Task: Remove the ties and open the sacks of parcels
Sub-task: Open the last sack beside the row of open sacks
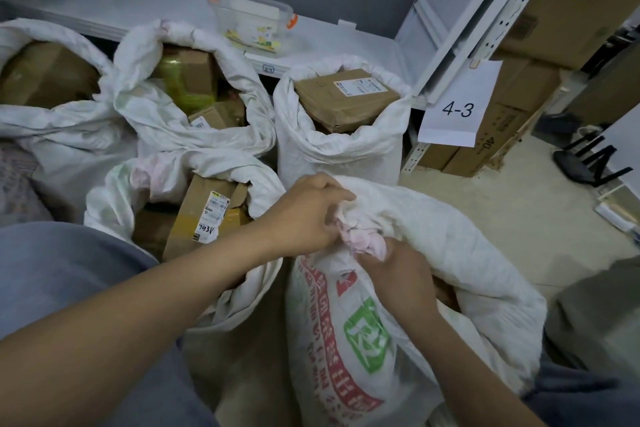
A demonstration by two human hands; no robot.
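Pinching pink tie (360,240), left hand (304,215), right hand (398,270); opened sacks (346,147) crowding behind

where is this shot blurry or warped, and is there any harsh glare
Head view: wide-angle warp leans the shelf upright at top right; blur softens the right hand at the pink tie and the red print on the printed sack; the left hand and the 4-3 sign read sharper; light is soft and even, no glare.
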